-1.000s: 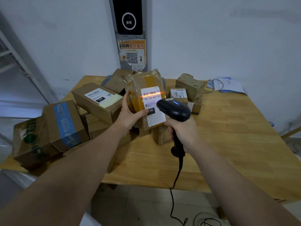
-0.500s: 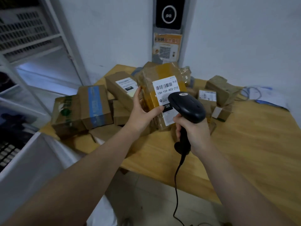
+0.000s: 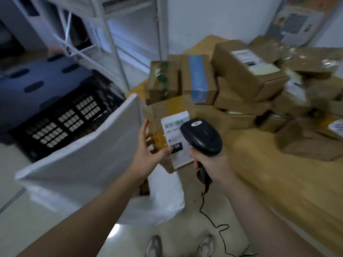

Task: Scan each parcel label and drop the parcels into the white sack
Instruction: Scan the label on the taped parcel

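Frame motion-blurred; small print unreadable.

Surface: light wooden table point(image 3: 278, 182), seen at its left corner. It is loaded with a pile of brown cardboard boxes point(image 3: 239, 101). Nearest the corner, a box with a green print point(image 3: 161, 78) and a box banded with blue tape point(image 3: 199, 76) are set side by side, touching.

Room: white metal shelving point(image 3: 115, 43) stands against the pale wall left of the table. A black slotted plastic crate point(image 3: 65, 117) is seen on the pale floor point(image 3: 22, 219) under it. A printed poster point(image 3: 297, 21) is fixed to the wall at upper right.

Task items: the brown tape-wrapped parcel with a white label point(image 3: 167, 108) is held upright off the table's corner, just beside the rim of the white sack point(image 3: 83, 164), which stands open on the floor.

Left hand point(image 3: 148, 154): parcel gripped, thumb pressed on the front beside the label, fingers point(image 3: 143, 130) wrapped round the left edge.

Right hand point(image 3: 207, 162): fingers curled fully round the handle of the black corded handheld scanner point(image 3: 202, 136). The scanner head overlaps the label's right side. Its cable point(image 3: 213, 219) trails onto the floor.
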A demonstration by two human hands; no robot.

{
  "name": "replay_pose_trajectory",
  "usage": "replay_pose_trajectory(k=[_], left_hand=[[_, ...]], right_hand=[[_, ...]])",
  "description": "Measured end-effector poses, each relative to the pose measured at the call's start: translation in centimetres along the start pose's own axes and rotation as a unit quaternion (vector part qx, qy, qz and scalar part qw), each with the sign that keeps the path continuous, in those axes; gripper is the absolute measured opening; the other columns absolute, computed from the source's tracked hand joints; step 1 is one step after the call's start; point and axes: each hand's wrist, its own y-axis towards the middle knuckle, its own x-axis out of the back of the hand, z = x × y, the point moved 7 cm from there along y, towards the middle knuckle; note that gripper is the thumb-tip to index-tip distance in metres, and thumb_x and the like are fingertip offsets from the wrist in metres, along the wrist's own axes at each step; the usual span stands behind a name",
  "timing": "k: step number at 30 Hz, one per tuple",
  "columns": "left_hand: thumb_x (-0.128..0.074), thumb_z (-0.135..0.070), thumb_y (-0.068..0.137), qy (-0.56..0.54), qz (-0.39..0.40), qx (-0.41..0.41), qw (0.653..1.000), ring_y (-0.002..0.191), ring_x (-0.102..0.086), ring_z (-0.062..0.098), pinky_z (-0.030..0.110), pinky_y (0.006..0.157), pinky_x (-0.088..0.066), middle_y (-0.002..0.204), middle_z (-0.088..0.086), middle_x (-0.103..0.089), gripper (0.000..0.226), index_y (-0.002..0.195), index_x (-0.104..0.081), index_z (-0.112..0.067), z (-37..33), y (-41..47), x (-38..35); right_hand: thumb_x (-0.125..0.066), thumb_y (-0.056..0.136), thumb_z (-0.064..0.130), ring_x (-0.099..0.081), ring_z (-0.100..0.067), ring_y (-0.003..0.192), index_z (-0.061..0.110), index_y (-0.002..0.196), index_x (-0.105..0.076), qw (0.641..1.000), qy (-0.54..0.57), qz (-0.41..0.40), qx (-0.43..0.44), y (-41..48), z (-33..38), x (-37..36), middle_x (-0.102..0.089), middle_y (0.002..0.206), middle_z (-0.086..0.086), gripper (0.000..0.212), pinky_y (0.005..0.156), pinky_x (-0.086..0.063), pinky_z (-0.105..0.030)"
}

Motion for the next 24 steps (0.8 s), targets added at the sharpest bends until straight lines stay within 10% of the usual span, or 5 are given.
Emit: replay_pose_trajectory(k=[3, 7, 16, 24], left_hand=[[-0.080, -0.016, 0.076, 0.031, -0.043, 0.097, 0.994, 0.107, -0.054, -0.002, 0.026, 0.086, -0.054, 0.128, -0.011, -0.046, 0.101, 0.146, -0.012, -0.043, 7.5, -2.1, 6.7], [-0.087, -0.063, 0.048, 0.137, -0.112, 0.239, 0.955, 0.124, -0.051, 0.030, 0.056, 0.098, -0.046, 0.138, 0.003, -0.044, 0.120, 0.142, -0.015, -0.051, 17.6, -2.2, 12.9], [-0.072, -0.063, 0.071, 0.315, -0.085, 0.449, 0.832, 0.117, -0.049, 0.034, 0.038, 0.090, -0.045, 0.135, 0.015, -0.033, 0.112, 0.151, -0.004, -0.025, 37.9, 3.0, 15.5], [-0.077, -0.059, 0.066, 0.268, -0.081, 0.357, 0.891, 0.126, -0.042, 0.037, 0.045, 0.104, -0.039, 0.145, 0.018, -0.027, 0.116, 0.152, -0.005, -0.030, 47.8, 11.6, 12.7]], right_hand=[[-0.069, 0.085, 0.005, -0.052, -0.004, 0.045, 0.012, 0.065, -0.057, 0.996, -0.029, 0.032, -0.076, 0.8, -5.4, -5.1, -0.053, 0.047, 0.009, 0.025, 0.049, -0.043, -0.017], [-0.067, 0.087, 0.012, -0.055, -0.009, 0.053, 0.022, 0.080, -0.053, 0.974, -0.117, 0.100, -0.165, 2.4, -13.0, -10.8, -0.056, 0.057, 0.006, 0.019, 0.052, -0.042, -0.022], [-0.060, 0.091, 0.030, -0.061, -0.021, 0.103, 0.016, 0.131, -0.040, 0.895, -0.385, 0.184, -0.128, 11.4, -26.7, -21.3, -0.060, 0.117, -0.005, 0.047, 0.078, -0.046, -0.027], [-0.046, 0.100, 0.031, -0.059, -0.026, 0.109, 0.007, 0.131, -0.037, 0.816, -0.557, 0.062, -0.140, 17.0, -32.4, -18.5, -0.057, 0.123, -0.009, 0.041, 0.074, -0.039, -0.027]])
